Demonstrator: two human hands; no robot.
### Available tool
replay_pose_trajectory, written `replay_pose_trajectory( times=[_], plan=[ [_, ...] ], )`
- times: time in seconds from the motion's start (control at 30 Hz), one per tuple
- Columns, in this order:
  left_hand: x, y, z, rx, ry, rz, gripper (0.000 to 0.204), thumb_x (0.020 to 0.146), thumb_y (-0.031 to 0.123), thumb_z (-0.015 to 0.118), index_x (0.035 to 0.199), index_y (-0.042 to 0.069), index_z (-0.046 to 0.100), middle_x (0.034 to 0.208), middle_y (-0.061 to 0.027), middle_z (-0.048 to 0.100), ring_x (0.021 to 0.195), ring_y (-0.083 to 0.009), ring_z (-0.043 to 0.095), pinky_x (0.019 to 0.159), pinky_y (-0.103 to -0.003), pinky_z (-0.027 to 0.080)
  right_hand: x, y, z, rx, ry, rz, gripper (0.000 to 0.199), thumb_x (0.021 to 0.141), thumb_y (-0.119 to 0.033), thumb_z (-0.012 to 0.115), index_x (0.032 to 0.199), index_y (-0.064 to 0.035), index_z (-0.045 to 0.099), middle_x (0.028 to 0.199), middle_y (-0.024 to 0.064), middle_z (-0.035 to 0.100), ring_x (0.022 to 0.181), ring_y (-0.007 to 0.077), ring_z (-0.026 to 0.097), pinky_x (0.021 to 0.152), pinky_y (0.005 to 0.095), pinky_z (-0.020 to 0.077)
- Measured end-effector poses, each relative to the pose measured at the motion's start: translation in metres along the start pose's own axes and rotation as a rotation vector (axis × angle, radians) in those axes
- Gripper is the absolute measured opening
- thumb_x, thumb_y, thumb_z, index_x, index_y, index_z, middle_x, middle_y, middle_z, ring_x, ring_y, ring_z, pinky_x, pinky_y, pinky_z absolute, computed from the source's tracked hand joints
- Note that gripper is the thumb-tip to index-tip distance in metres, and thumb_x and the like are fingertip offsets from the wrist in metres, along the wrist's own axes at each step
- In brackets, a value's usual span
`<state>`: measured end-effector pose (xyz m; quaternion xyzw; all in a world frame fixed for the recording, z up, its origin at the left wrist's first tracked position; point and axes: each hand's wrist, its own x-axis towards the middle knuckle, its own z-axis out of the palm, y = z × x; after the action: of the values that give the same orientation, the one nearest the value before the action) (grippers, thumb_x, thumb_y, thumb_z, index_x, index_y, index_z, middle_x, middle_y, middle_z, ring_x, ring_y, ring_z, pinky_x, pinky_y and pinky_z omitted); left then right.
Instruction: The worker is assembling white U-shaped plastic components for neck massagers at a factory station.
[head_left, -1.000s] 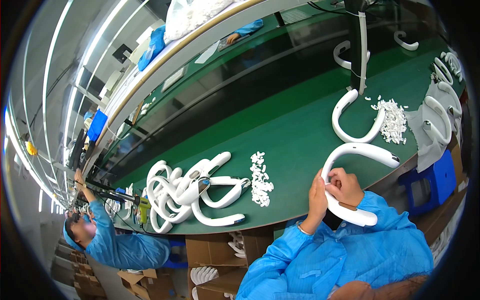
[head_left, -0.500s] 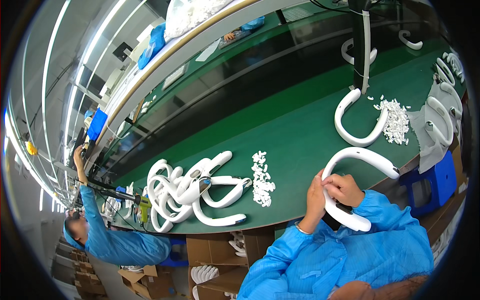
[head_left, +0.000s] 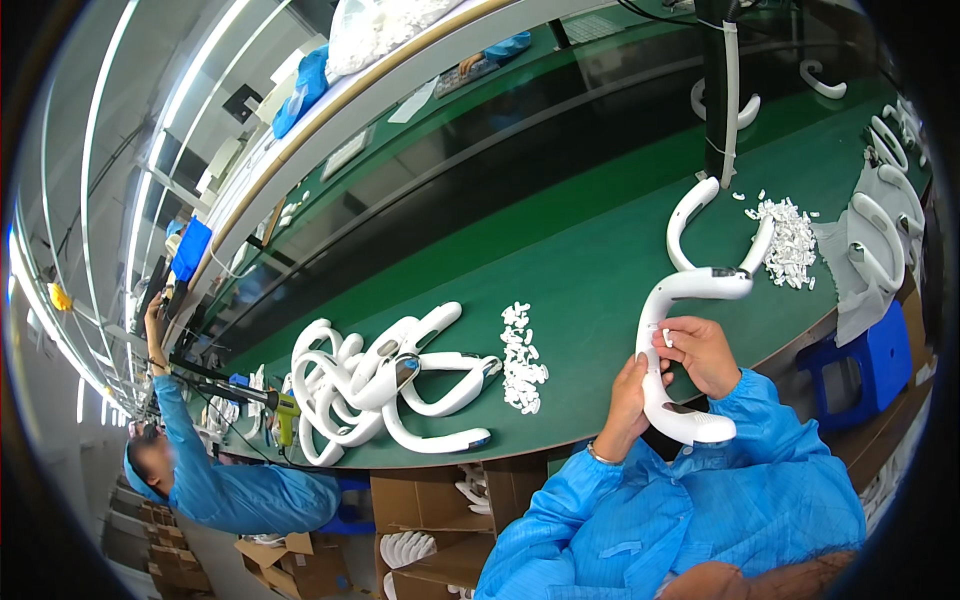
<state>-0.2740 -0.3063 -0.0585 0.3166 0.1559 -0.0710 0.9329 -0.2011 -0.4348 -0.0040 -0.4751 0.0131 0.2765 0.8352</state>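
I saw left hand (head_left: 628, 400) clamped on white curved band (head_left: 650, 325); right hand (head_left: 706, 352) pinched small white piece (head_left: 667, 338) beside it.

L hand (head_left: 625, 403) was closed in a grip, fingers (head_left: 629, 384) pointing up, w/ L forearm (head_left: 555, 508) slanting up & to the R from the lower edge. R hand (head_left: 708, 357) was just beside & a bit higher, fingertips (head_left: 682, 325) pinched tog. & pointing L, w/ R forearm (head_left: 785, 425) angled up & L.
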Motion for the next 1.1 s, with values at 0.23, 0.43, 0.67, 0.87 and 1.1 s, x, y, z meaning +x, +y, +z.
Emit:
replay_pose_trajectory(
  times=[0.23, 0.43, 0.67, 0.87, 1.1],
  plan=[
    [-0.008, 0.002, 0.030, -0.034, -0.027, 0.218, 0.047, 0.094, 0.010, 0.046, 0.137, 0.004, 0.029, 0.125, -0.0176, 0.047, 0.104, -0.0273, 0.059, 0.093, -0.040, 0.049, -0.004, 0.004, -0.002, -0.020, 0.051, 0.009, 0.023, 0.086, 0.001, 0.055, 0.108, 0.0060, 0.057, 0.095, 0.0148, 0.063, 0.081, 0.0192, 0.065, 0.068, 0.0257, 0.0566],
    [0.001, 0.004, 0.013, 0.035, -0.187, 0.043, 0.053, 0.087, 0.006, 0.050, 0.135, 0.009, 0.025, 0.118, -0.0163, 0.050, 0.100, -0.0336, 0.061, 0.087, -0.046, 0.052, -0.011, 0.004, 0.006, -0.141, 0.069, -0.086, 0.023, 0.076, 0.001, 0.068, 0.098, 0.0006, 0.063, 0.086, 0.0066, 0.065, 0.073, 0.0114, 0.061, 0.064, 0.0241, 0.0522],
    [-0.003, 0.002, 0.024, 0.056, -0.045, 0.007, 0.035, 0.093, 0.017, 0.049, 0.126, 0.015, 0.035, 0.106, -0.0123, 0.057, 0.088, -0.0276, 0.064, 0.069, -0.041, 0.058, -0.009, -0.007, 0.024, -0.250, 0.129, -0.190, 0.013, 0.078, 0.001, 0.062, 0.090, -0.0005, 0.065, 0.076, 0.0049, 0.065, 0.062, 0.0084, 0.057, 0.053, 0.0234, 0.0495],
    [0.002, 0.002, 0.026, 0.002, -0.006, 0.123, 0.027, 0.097, 0.020, 0.045, 0.121, 0.008, 0.041, 0.099, -0.0072, 0.056, 0.085, -0.0188, 0.061, 0.069, -0.034, 0.056, 0.004, 0.006, 0.013, -0.406, 0.186, -0.172, 0.007, 0.077, -0.003, 0.064, 0.082, 0.0019, 0.065, 0.064, 0.0065, 0.062, 0.049, 0.0098, 0.056, 0.042, 0.0220, 0.0462],
    [-0.005, 0.004, 0.034, 0.235, 0.043, 0.248, 0.027, 0.097, 0.013, 0.041, 0.124, 0.006, 0.041, 0.100, -0.0065, 0.056, 0.081, -0.0120, 0.058, 0.068, -0.026, 0.051, -0.005, 0.012, 0.024, -0.546, 0.169, -0.447, 0.007, 0.073, -0.003, 0.069, 0.073, 0.0002, 0.063, 0.063, 0.0062, 0.061, 0.049, 0.0074, 0.054, 0.038, 0.0232, 0.0402]
  ],
)
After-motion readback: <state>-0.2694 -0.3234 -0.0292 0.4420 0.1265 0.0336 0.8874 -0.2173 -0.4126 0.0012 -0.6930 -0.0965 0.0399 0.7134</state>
